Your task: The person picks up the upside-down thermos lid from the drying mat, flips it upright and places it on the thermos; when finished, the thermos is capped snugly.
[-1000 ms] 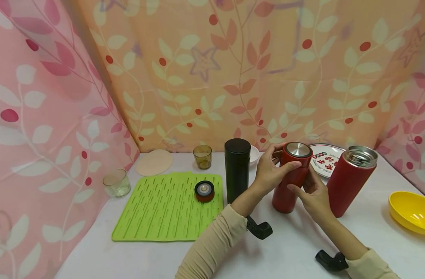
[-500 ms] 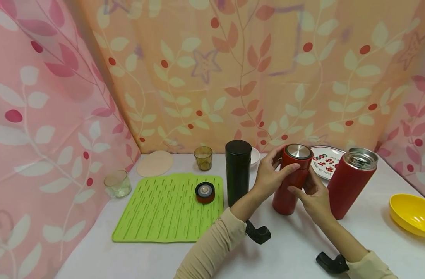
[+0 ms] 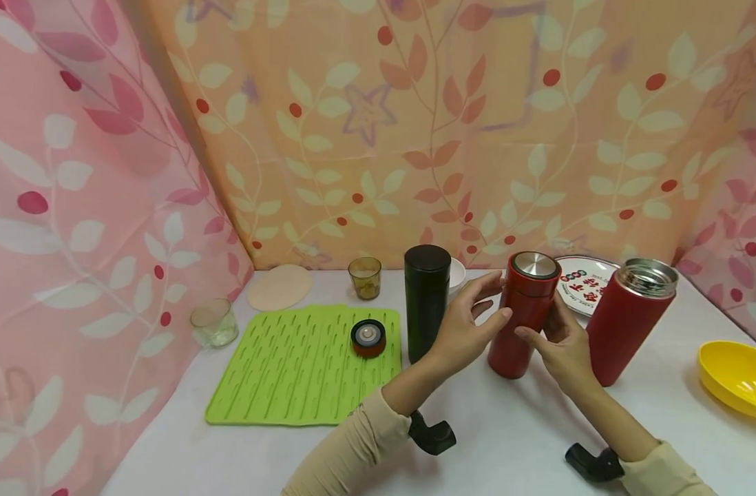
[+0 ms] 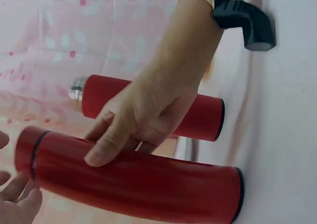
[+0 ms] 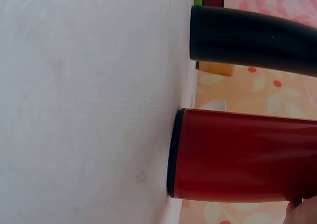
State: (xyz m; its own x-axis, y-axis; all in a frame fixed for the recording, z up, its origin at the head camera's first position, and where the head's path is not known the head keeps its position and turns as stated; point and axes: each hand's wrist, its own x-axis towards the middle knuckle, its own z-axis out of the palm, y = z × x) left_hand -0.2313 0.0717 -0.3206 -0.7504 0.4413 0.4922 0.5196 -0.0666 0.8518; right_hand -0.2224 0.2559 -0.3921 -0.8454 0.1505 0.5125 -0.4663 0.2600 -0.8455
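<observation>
A red thermos (image 3: 518, 337) with a silver-topped lid (image 3: 536, 264) stands upright on the table. My right hand (image 3: 562, 348) holds its body from the right, with the thumb across the front, as the left wrist view also shows. Just left of the lid is my left hand (image 3: 467, 327), its fingers spread in a loose curve and holding nothing. Beside the right hand stands a larger red thermos (image 3: 628, 331) without a lid, its steel mouth showing. Only the lower part of the gripped thermos (image 5: 242, 154) appears in the right wrist view.
A black thermos (image 3: 426, 303) stands beside the left wrist. Left of it, a green mat (image 3: 291, 372) bears a red-and-black lid (image 3: 368, 336). Two glasses, a beige disc (image 3: 280, 286) and a white bowl stand farther back. A printed plate (image 3: 582, 279) and yellow bowl (image 3: 734, 379) lie to the right.
My left hand has let go of the lid and drawn back to the left with its fingers loosened. The right hand keeps its hold on the thermos, which stays in place.
</observation>
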